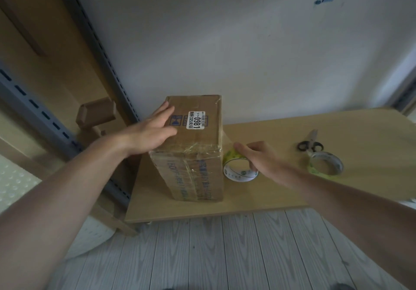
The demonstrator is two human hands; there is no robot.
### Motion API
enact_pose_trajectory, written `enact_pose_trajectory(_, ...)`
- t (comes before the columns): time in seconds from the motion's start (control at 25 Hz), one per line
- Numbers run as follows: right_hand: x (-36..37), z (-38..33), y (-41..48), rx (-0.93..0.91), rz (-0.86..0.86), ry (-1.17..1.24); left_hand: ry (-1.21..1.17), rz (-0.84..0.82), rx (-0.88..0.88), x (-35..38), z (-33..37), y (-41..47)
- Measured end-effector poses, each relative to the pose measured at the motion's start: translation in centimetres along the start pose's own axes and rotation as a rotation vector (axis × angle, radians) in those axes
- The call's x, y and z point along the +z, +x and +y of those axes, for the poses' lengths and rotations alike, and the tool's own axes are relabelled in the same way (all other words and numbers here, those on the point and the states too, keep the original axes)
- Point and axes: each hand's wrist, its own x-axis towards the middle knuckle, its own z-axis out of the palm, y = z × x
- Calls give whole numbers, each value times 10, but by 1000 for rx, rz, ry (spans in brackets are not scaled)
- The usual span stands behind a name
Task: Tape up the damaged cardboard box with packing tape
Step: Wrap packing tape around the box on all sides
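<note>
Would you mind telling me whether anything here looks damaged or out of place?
The cardboard box has crinkled, bunched tape along its top front edge, and the spare tape roll lies partly on the scissors.

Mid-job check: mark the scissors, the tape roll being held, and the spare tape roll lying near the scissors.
scissors (311, 141), head view, where the blades meet the black handles.
held tape roll (239, 177), head view, on its white near rim.
spare tape roll (337, 163), head view, on its right rim.

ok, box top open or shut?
Shut: the box top lies flat under the left hand, with clear tape over its near edge. The right hand grips a tape roll.
</note>
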Motion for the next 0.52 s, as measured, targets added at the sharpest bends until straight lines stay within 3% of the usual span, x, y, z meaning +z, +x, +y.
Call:
enact_pose_trajectory(0.16,-4,-2,1,-23,-23,26,246,4,-246,26,69,7)
enact_pose_trajectory(0.32,-11,0,7,24,7,109,283,212,-288,58,90,27)
enact_pose_trajectory(0.4,-16,-7,4,-3,52,111,204,268,-250,53,77,33)
enact_pose_trajectory(0.52,-32,-27,-3,-122,171,197,-235,334,-138,36,60,35)
